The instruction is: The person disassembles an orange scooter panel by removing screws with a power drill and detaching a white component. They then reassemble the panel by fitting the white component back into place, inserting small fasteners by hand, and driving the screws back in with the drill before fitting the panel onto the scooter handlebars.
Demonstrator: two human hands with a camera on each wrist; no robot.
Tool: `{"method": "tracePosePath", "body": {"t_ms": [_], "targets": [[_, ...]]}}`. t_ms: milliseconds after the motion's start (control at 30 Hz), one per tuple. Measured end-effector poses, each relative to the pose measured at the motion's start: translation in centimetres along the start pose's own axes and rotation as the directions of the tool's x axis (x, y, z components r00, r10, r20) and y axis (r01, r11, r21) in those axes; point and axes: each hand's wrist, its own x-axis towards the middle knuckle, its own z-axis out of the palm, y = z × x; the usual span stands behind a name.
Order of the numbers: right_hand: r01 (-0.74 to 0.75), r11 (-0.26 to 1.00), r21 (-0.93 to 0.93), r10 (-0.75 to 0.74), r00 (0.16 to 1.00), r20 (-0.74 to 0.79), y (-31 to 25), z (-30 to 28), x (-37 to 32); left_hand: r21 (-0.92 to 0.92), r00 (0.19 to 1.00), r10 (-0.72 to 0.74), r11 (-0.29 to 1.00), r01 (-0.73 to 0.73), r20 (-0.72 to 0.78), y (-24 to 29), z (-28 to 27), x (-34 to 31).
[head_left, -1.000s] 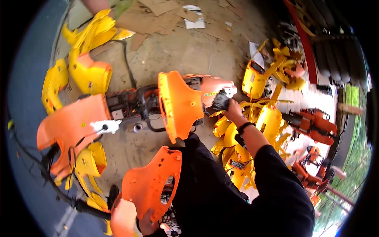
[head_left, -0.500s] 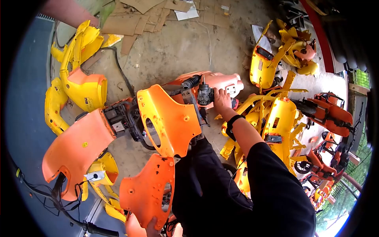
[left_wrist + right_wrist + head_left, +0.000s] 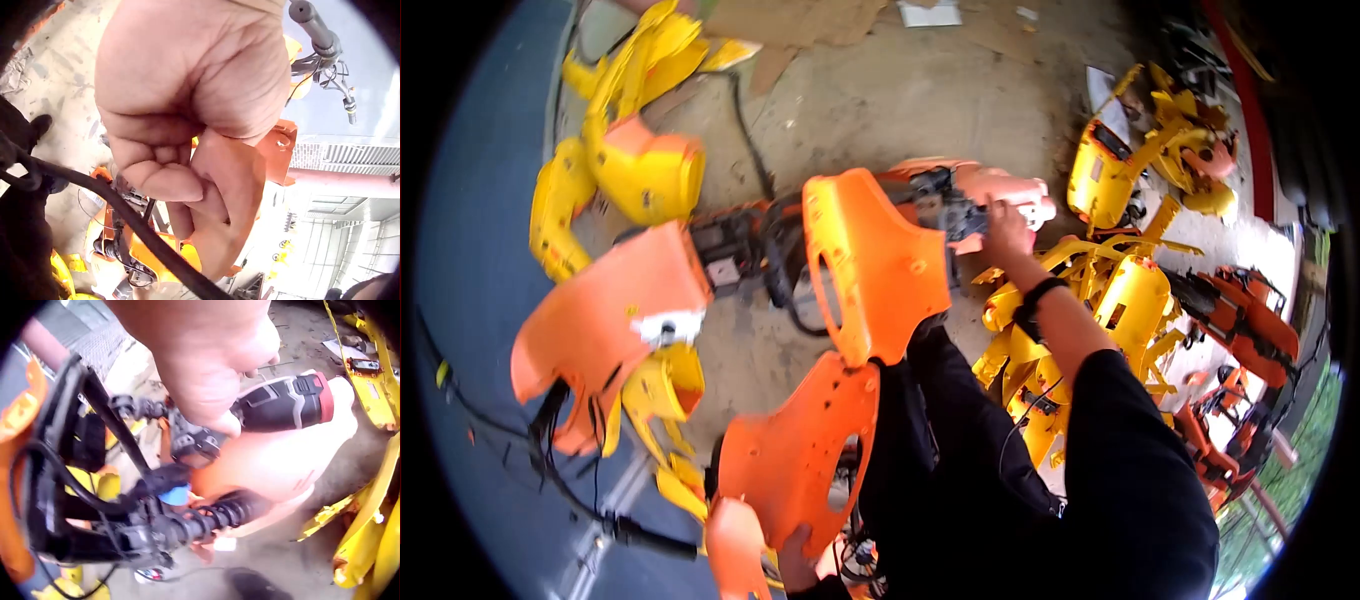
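My right hand (image 3: 1006, 226) grips a black power driver with a red end (image 3: 282, 403), its nose against the dark fittings (image 3: 945, 205) beside a pale orange body cover (image 3: 281, 465). In the right wrist view the right hand (image 3: 225, 419) curls round the tool's body above black cables and a ribbed hose (image 3: 212, 515). An orange front panel (image 3: 878, 265) stands upright just left of that spot. My left hand (image 3: 796, 566) holds the lower edge of another orange panel (image 3: 790, 460). In the left wrist view its fingers (image 3: 164, 181) pinch that orange panel (image 3: 234, 187), with a black cable (image 3: 125, 212) crossing in front.
A large orange fender (image 3: 600, 320) lies at the left. Yellow shells (image 3: 645, 170) sit at the upper left and a yellow pile (image 3: 1115, 300) at the right. Orange frames (image 3: 1245, 315) stand at the far right. A handlebar (image 3: 635, 535) lies at the bottom left. Cardboard (image 3: 800, 20) lies beyond.
The right hand with the driver has shifted a little right and up along the pale cover. The left hand keeps its hold on the lower orange panel. The head view has swung slightly.
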Motion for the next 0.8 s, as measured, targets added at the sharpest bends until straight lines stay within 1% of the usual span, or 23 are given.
{"method": "tracePosePath", "body": {"t_ms": [33,67,100,133,167,233,267,300,333,367,400,433,467,500,533,567,600,633,667,700,733,767,800], "targets": [[0.038,0.987,0.157,-0.015,0.989,-0.147,0.2,-0.9,-0.7,-0.049,0.998,0.054,0.997,-0.056,-0.036,0.5,1.4,-0.9],[0.045,0.943,0.329,-0.006,0.993,-0.118,-0.8,-5.7,-2.1,-0.093,0.991,0.109,0.989,-0.115,-0.072,1.0,2.8,-1.8],[0.038,0.822,0.568,-0.030,0.999,-0.024,-1.6,-7.8,-3.1,-0.016,0.969,0.222,0.974,-0.225,-0.110,1.2,3.4,-2.6],[0.000,0.651,0.759,-0.077,0.995,0.066,-2.3,-9.8,-4.0,-0.002,0.961,0.261,0.965,-0.262,-0.087,1.9,3.2,-3.0],[-0.054,0.516,0.855,-0.199,0.963,0.181,-4.3,-13.7,-5.6,-0.007,0.968,0.251,0.968,-0.251,-0.009,2.9,2.8,-3.6],[-0.244,0.284,0.927,-0.434,0.830,0.352,-10.1,-22.7,-8.7,-0.008,0.952,0.263,0.964,-0.265,0.153,4.9,2.0,-4.7],[-0.268,0.259,0.928,-0.573,0.731,0.371,-12.3,-25.8,-9.9,-0.012,0.940,0.272,0.961,-0.276,0.205,5.9,1.7,-5.4],[-0.215,0.229,0.949,-0.723,0.615,0.314,-14.6,-28.6,-10.7,-0.013,0.926,0.284,0.957,-0.290,0.248,7.0,1.5,-6.2],[-0.250,0.219,0.943,-0.794,0.516,0.321,-17.0,-32.2,-11.7,-0.034,0.926,0.281,0.959,-0.282,0.251,8.4,1.7,-7.4],[-0.238,0.222,0.946,-0.865,0.399,0.303,-18.5,-34.4,-12.1,0.051,0.914,0.298,0.945,-0.323,0.276,8.9,0.2,-7.4],[-0.228,0.227,0.947,-0.919,0.271,0.285,-20.1,-36.3,-12.3,0.078,0.911,0.251,0.954,-0.290,0.326,9.7,-1.3,-7.4],[-0.163,0.314,0.935,-0.924,0.172,0.340,-21.7,-38.6,-12.9,0.006,0.902,0.248,0.964,-0.267,0.355,11.0,-0.6,-9.2],[-0.088,0.394,0.915,-0.913,0.076,0.401,-23.0,-40.4,-13.5,-0.019,0.877,0.284,0.954,-0.300,0.387,12.0,0.3,-10.7],[-0.074,0.459,0.885,-0.888,-0.017,0.459,-24.1,-41.2,-14.0,0.036,0.891,0.246,0.959,-0.280,0.382,12.3,-1.1,-10.5],[-0.025,0.457,0.889,-0.889,-0.058,0.455,-25.0,-41.4,-15.0,0.076,0.875,0.214,0.959,-0.273,0.435,13.9,-0.3,-11.9],[0.024,0.452,0.891,-0.886,-0.100,0.452,-25.8,-41.6,-16.3,0.070,0.885,0.262,0.948,-0.311,0.385,13.8,-0.9,-11.5],[0.080,0.444,0.893,-0.881,-0.146,0.451,-26.7,-41.7,-17.2,0.231,0.883,0.288,0.892,-0.388,0.371,14.7,-1.1,-11.9],[0.045,0.502,0.864,-0.841,-0.208,0.499,-26.9,-42.3,-18.1,0.284,0.773,0.383,0.772,-0.568,0.505,13.4,-5.9,-6.9],[0.029,0.539,0.842,-0.834,-0.121,0.539,-26.7,-42.5,-19.5,0.096,0.759,0.377,0.863,-0.496,0.531,13.7,-6.1,-6.3],[0.020,0.566,0.824,-0.823,-0.026,0.567,-26.5,-42.7,-20.7,-0.142,0.760,0.391,0.916,-0.375,0.519,14.3,-4.2,-8.2],[0.006,0.588,0.809,-0.807,0.076,0.586,-26.4,-42.9,-21.2,-0.223,0.708,0.439,0.897,-0.381,0.553,14.5,-3.9,-8.0],[-0.056,0.592,0.804,-0.787,0.178,0.591,-25.1,-39.8,-20.3,-0.258,0.638,0.407,0.913,-0.317,0.654,15.1,-4.2,-6.2],[-0.128,0.596,0.793,-0.769,0.194,0.610,-24.8,-40.1,-20.6,-0.277,0.553,0.372,0.928,-0.250,0.746,15.3,-4.4,-4.5]]}}
